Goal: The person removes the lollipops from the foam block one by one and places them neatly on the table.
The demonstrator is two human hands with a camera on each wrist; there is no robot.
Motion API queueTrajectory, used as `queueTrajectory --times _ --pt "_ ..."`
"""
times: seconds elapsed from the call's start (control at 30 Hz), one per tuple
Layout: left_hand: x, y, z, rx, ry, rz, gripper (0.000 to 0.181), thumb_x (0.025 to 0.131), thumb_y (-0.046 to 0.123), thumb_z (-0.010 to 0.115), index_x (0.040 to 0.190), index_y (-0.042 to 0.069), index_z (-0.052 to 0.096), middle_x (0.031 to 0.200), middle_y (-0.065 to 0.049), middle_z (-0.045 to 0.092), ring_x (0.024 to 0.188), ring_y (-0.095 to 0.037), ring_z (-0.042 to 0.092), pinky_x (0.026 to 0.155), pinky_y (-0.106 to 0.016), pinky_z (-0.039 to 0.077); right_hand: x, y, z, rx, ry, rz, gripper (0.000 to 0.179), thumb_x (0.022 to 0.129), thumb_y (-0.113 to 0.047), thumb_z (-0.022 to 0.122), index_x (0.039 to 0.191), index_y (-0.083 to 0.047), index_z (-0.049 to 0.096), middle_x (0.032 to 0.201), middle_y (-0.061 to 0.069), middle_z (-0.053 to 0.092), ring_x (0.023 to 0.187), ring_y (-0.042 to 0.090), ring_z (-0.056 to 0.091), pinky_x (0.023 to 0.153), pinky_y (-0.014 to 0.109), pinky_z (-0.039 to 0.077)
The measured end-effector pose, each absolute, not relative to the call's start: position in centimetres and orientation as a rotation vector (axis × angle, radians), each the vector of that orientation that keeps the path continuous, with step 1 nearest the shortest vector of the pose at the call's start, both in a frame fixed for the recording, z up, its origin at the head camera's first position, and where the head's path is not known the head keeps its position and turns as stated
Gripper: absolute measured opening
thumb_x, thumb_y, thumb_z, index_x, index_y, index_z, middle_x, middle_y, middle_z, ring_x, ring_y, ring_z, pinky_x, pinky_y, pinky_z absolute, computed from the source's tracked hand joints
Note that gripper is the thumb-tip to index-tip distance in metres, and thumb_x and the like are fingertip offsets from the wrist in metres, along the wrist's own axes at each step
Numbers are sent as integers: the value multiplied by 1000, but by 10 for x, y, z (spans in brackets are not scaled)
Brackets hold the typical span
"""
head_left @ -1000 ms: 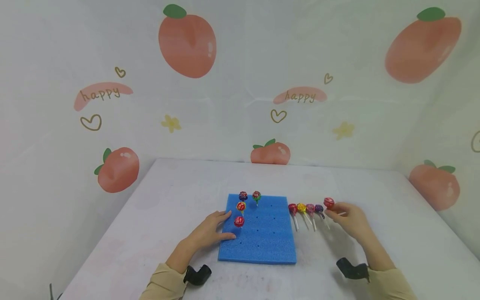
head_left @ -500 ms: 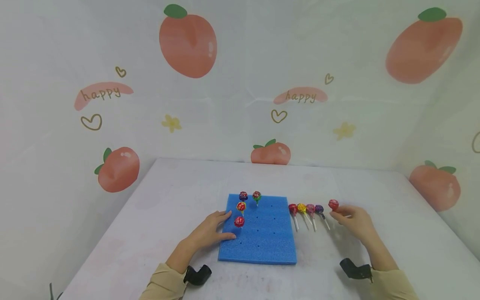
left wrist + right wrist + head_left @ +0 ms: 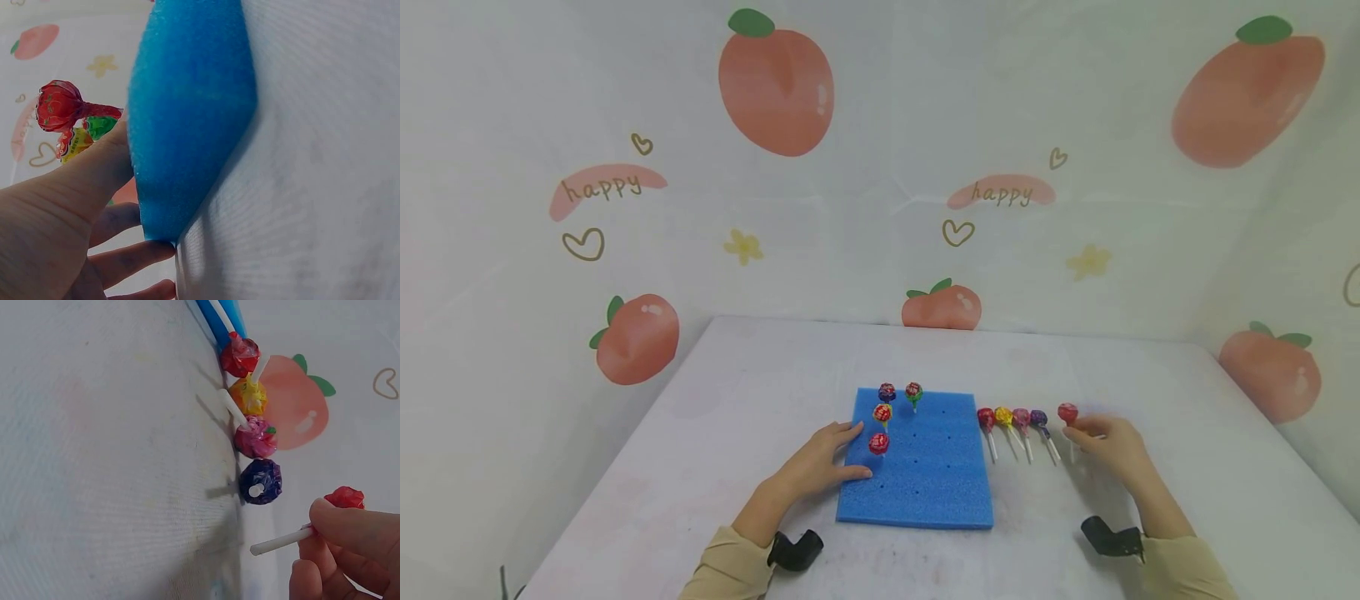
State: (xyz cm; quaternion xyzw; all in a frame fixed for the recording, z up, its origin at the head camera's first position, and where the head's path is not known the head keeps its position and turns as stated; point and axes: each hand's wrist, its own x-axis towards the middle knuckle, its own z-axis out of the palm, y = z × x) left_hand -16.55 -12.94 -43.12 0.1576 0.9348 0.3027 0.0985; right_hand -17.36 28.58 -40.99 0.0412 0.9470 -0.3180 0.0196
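Observation:
My right hand [image 3: 1108, 442] pinches a red lollipop [image 3: 1067, 412] between thumb and fingers, just right of a row of lollipops on the table. In the right wrist view its white stick [image 3: 281, 541] points left, out from under the thumb. My left hand [image 3: 816, 462] rests at the left edge of a blue foam board [image 3: 940, 492], thumb on top. In the left wrist view fingers [image 3: 134, 256] touch the board's side. Upright in the board stand a red lollipop [image 3: 878, 443], a yellow-and-red one [image 3: 882, 413], a dark one [image 3: 887, 392] and a green-and-red one [image 3: 913, 390].
Right of the board lie a dark red lollipop [image 3: 986, 418], a yellow one [image 3: 1003, 416], a pink one [image 3: 1021, 418] and a purple one [image 3: 1038, 417], sticks toward me. Several small holes dot the board. A printed cloth [image 3: 850, 233] hangs behind the white table [image 3: 775, 367].
My right hand has shifted slightly right, away from the purple lollipop, with the red lollipop in it. That lollipop's stick now points more downward. My left hand has stayed put.

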Motion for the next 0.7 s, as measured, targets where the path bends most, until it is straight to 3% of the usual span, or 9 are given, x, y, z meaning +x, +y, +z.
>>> queueTrajectory --times 0.4,0.7 --pt "-167 -131 -434 481 2771 888 75 80 41 70 140 5 41 144 -20 40 137 -41 32 110 -56 30 -177 286 -412 146 2899 -972 41 90 -29 60 107 9 64 106 29 63 95 38 58 78 47 51" --pt "-166 -130 -433 484 2768 894 75 81 40 70 140 5 41 145 -20 40 136 -41 33 109 -56 31 -179 286 -415 108 2918 -984 38 88 -25 63 103 11 65 100 28 66 90 35 62 76 42 53"
